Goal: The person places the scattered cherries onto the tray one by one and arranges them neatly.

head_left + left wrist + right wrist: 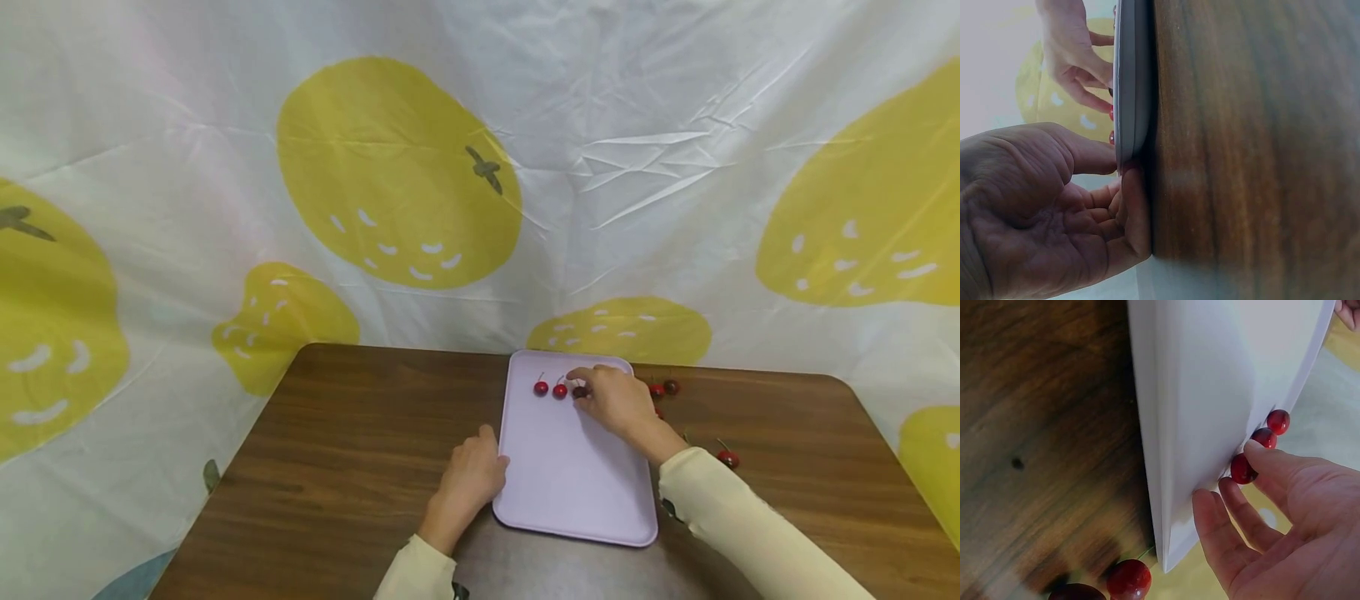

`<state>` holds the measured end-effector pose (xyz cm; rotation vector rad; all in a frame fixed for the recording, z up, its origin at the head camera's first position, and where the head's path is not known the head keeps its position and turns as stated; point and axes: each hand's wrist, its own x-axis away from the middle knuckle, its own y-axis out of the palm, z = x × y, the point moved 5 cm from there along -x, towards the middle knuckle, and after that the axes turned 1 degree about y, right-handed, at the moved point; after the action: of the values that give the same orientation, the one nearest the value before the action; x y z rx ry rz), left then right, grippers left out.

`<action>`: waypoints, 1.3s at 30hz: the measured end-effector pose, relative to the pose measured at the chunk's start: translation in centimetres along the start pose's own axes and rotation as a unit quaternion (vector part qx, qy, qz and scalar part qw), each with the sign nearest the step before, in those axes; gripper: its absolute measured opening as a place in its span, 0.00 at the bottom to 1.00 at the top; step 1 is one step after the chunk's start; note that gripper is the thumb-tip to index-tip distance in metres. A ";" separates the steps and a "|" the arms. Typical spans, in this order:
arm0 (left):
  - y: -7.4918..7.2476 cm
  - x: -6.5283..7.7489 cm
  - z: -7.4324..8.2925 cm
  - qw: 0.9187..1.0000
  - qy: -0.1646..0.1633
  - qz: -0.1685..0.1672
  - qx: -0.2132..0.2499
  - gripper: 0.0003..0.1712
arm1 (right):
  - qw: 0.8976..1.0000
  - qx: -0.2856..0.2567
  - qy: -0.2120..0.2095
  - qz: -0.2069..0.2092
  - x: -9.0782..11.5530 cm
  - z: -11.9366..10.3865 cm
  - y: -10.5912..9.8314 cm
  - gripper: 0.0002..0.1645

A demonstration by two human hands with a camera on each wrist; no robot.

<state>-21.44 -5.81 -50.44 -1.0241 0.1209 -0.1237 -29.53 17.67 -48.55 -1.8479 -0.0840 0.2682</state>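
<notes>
Reaching in from the near side come two pale sleeves [750, 525], over a brown wood surface [360, 450]. The left hand [468, 475] is at the left edge of a light purple tray [573, 483]. Its thumb is on top of the rim and its other fingers are curled at the side and low down, so it pinches the tray's edge. The tray lies flat, and its near half has nothing on it. Off to the right, on the wood, sits one front cherry [727, 458] with a thin stem. Farther up, the right hand [615, 402] reaches over the tray and has a dark cherry [1244, 469] between its thumb and fingers. That cherry is on the far part of the tray, at the right end of a little row, just beside two red cherries [560, 391]. Right of the tray, near its far end, are more loose cherries [671, 387], some partly hidden by the right arm. At the back hangs a white cloth [637, 83] with big yellow fruit shapes [397, 175]. The step in hand looks like putting the third cherry in line. I think the next move calls for letting go softly, so it does not roll, then lifting the fingers straight up without bumping the other two.
</notes>
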 end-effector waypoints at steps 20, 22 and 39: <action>-0.1 0.2 -0.1 1.000 -0.009 -0.008 0.004 0.17 | 0.998 -0.021 0.023 0.063 2.2 2.6 -2.3 0.32; -0.1 0.2 -0.1 1.000 -0.008 -0.009 0.004 0.17 | 0.996 -0.025 0.025 0.082 2.5 3.4 -2.9 0.34; -0.1 0.1 0.3 1.000 -0.006 -0.011 -0.002 0.16 | 0.991 -0.017 0.059 0.118 5.3 10.8 -5.3 0.30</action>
<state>-21.27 -5.64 -50.25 -1.0306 0.0996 -0.1372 -26.41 30.35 -47.17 -1.9050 0.2133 0.3228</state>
